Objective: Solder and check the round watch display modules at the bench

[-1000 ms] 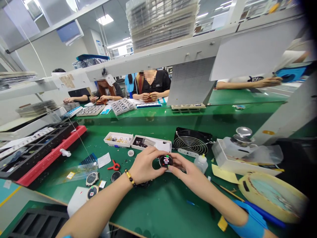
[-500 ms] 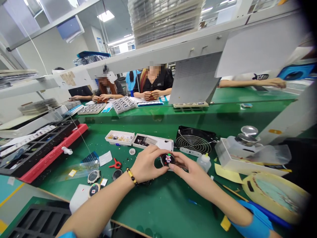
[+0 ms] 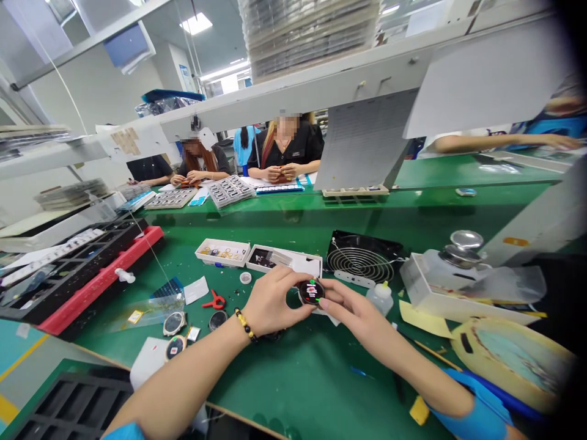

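left hand [image 3: 279,299] and right hand [image 3: 362,311]: fingers closed, pinching a round smartwatch body [image 3: 312,292] at center frame, above the green counter [image 3: 316,379].

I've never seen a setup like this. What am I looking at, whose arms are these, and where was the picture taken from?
This picture comes from a camera worn on a person's head, looking down at their own bare hands. Their left hand, wearing a beaded bracelet, and their right hand hold a round watch with a colourful screen. On the green workbench nearby lie a wire-guarded fan, a red-handled clip and another round watch. A co-worker sits beyond the shelf.
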The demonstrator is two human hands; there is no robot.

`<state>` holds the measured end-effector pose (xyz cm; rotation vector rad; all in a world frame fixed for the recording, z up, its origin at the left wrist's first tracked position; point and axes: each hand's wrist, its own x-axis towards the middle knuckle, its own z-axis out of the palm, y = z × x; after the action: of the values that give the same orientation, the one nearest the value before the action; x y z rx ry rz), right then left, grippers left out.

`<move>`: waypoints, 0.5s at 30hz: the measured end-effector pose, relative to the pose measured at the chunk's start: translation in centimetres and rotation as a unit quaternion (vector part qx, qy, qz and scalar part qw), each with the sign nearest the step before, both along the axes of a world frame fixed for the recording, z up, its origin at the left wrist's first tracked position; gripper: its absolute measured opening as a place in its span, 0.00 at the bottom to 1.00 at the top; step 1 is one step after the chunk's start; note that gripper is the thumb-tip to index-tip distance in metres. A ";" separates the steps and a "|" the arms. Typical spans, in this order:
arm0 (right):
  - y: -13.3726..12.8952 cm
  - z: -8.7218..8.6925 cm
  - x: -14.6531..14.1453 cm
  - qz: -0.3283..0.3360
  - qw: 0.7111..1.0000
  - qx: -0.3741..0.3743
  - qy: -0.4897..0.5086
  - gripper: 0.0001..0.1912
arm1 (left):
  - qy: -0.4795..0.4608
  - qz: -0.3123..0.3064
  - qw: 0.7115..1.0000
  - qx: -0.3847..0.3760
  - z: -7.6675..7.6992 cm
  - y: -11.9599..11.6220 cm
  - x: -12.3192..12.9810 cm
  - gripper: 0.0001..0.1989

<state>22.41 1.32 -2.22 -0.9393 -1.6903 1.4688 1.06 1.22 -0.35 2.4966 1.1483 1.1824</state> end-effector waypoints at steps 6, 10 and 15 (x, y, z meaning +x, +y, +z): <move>-0.1 0.1 -0.2 -0.024 0.999 0.018 -0.037 0.29 | 0.003 -0.004 1.000 0.006 -0.1 0.0 0.0 0.20; -0.1 -0.1 -0.1 -0.027 0.999 0.013 -0.039 0.29 | 0.004 -0.001 1.000 0.009 -0.1 0.0 0.0 0.19; -0.1 -0.1 0.0 -0.015 0.999 0.009 -0.026 0.29 | 0.004 0.000 1.000 0.012 0.0 0.0 0.0 0.18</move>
<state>22.45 1.22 -2.33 -0.9982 -1.7168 1.4190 1.10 1.22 -0.35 2.5210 1.1443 1.1930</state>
